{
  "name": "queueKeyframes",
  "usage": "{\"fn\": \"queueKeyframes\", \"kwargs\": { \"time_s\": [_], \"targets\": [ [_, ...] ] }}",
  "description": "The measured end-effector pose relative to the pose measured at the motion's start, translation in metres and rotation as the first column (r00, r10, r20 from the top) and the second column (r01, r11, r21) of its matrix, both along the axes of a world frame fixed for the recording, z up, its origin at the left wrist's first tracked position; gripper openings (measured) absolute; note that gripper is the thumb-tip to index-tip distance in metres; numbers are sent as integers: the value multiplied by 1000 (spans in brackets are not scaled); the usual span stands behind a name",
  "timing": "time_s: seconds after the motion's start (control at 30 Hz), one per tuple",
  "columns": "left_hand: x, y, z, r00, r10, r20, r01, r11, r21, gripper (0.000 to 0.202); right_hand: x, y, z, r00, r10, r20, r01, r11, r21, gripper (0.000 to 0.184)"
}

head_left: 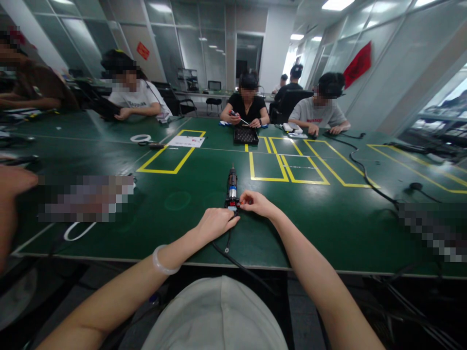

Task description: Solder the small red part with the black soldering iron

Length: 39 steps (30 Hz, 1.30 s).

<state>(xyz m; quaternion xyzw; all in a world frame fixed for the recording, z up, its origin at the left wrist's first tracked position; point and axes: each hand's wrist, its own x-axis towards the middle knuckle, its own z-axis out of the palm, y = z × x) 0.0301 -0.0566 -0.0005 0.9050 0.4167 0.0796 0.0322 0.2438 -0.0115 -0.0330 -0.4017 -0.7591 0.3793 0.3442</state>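
Observation:
An electric screwdriver (232, 187) lies on the green table in front of me, its thin tip pointing away. It has a dark body with silver and blue bands and a red part near the rear. My left hand (218, 222) is closed over its rear end, the fingers partly hidden. At its right side my right hand (257, 203) is closed in a pinch by the red part; what is between the fingertips is too small to tell. Below my left hand, a black cable (241, 267) runs over the table's front edge, and a short lead ends in a small ring (226, 250).
Yellow tape rectangles (270, 179) mark the green table (146, 238). A white paper (187, 141) and a white tape roll (140, 138) lie ahead left. Across the table a person works over a black tray (245, 136). A black cable (365, 167) crosses the right side.

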Motion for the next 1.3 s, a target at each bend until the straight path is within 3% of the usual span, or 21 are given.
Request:
{"fn": "queueKeyframes", "kwargs": {
  "time_s": [0.3, 0.5, 0.6, 0.7, 0.8, 0.87, 1.0, 1.13, 1.3],
  "targets": [
    [1, -2, 1, 999, 7, -52, -6, 1000, 21, 43, 2, 2, -3, 1000, -7, 2, 7, 1000, 14, 20],
    [-1, -3, 1, 998, 13, -68, -11, 999, 39, 46, -1, 1, -4, 996, -33, -82, 23, 993, -117, 21],
    [-4, -2, 1, 1000, 13, 2, -13, 1000, 11, 51, -3, 1, -5, 990, -65, -129, 48, 991, -127, 12],
    [-5, 2, 3, 989, 86, 120, -83, 996, -29, 54, -4, 2, -6, 984, -61, -165, 39, 990, -134, 16],
    [-3, 14, 5, 949, 148, 280, -162, 986, 27, 43, -6, 2, -8, 981, -32, -193, 5, 990, -138, 21],
    [0, 24, 2, 937, 92, 336, -126, 989, 82, 40, -7, 1, -8, 979, -20, -201, -7, 991, -131, 22],
    [7, 42, -8, 968, -9, 249, 1, 999, 33, 44, -7, 1, -8, 980, -16, -200, -8, 993, -118, 20],
    [10, 47, -10, 984, 68, 162, -73, 997, 23, 36, -6, 1, -8, 978, -8, -207, -17, 993, -119, 21],
    [7, 46, 0, 991, 95, 97, -101, 993, 59, 29, -7, 1, -8, 984, -16, -177, -4, 993, -114, 17]
  ]
}}
